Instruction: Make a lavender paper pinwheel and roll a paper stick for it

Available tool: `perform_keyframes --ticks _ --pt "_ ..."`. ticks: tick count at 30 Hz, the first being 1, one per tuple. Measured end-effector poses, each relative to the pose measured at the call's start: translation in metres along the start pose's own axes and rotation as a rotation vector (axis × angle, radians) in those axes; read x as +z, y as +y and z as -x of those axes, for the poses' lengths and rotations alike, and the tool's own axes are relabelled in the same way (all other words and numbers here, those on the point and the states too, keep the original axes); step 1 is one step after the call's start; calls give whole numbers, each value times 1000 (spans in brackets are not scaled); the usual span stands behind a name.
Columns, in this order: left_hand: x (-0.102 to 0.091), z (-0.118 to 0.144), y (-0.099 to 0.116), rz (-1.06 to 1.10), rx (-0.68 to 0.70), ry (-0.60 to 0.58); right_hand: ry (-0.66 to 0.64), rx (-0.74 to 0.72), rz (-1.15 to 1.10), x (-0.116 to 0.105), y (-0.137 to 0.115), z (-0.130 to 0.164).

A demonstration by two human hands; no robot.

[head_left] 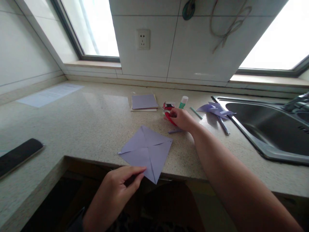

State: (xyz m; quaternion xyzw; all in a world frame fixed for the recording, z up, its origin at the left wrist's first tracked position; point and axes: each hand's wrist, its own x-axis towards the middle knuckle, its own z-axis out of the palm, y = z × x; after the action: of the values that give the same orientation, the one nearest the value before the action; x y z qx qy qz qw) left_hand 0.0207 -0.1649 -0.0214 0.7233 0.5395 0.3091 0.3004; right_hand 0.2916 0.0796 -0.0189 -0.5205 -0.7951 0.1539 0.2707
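My left hand (125,183) pinches the near left edge of a square lilac sheet of paper (156,154) between thumb and fingers. Slits run in from the sheet's corners towards its middle, and its near corner juts past the counter edge. Farther back, my right hand (180,118) is closed on red-handled scissors (171,119), whose blades point away to the left and are partly hidden. Just behind it are a small red and black item (168,105) and a glue stick (183,101) with a white cap. A rolled lilac paper stick (175,131) lies below that hand.
A stack of paper (144,101) lies at the back. On the right are a green stick (196,113), a lilac paper pinwheel (217,109) and a steel sink (260,129). A printed sheet (50,94) and a dark phone-like object (20,156) lie left.
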Motion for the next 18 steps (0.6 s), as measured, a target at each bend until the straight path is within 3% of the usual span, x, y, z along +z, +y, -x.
perform_keyframes --ticks 11,18 --pt "3 -1 2 35 16 29 2 20 -46 1 -3 0" --pt "-2 -15 13 166 -94 27 6 48 -102 1 -3 0"
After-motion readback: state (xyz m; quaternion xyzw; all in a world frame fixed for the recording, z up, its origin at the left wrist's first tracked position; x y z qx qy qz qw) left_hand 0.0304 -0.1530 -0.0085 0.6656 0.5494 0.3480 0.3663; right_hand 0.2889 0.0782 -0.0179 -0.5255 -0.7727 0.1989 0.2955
